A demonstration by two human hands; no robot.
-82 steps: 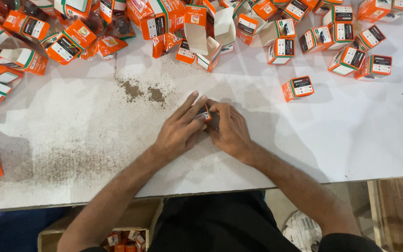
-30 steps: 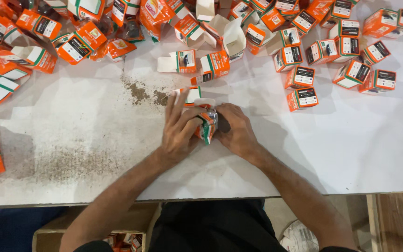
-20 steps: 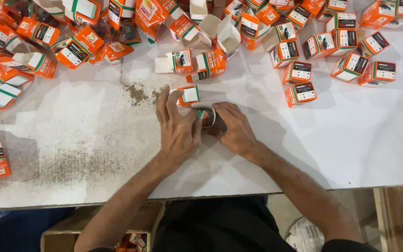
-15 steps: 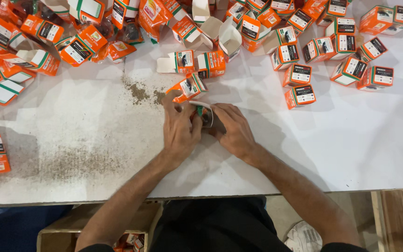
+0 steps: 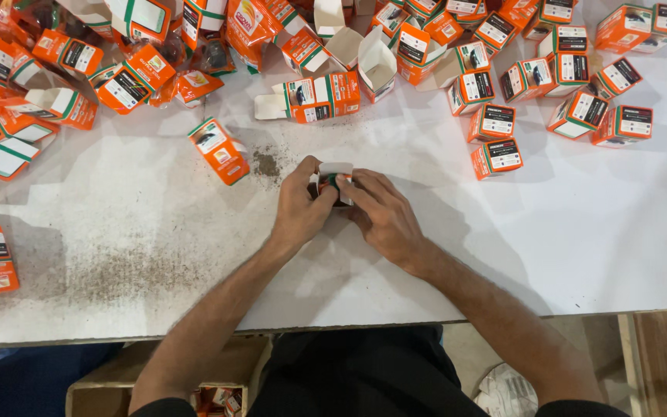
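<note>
Now the white table [image 5: 580, 232] carries a big heap of orange boxes [image 5: 496, 46] from 9 to 2 o'clock. At 10 o'clock from the hands lies one single box [image 5: 219, 150]; half a second ago it was just beside the fingers, so it is now put aside. Both hands meet at the centre. The left hand [image 5: 300, 207] and the right hand [image 5: 380, 212] are closed around a small box [image 5: 335, 179], its white flap up, a dark part inside.

Orange, white and green small box [image 5: 334, 179] at centre. Matching orange cartons [image 5: 496, 122] at twelve to two o'clock. White table [image 5: 580, 247], brown-speckled.
</note>
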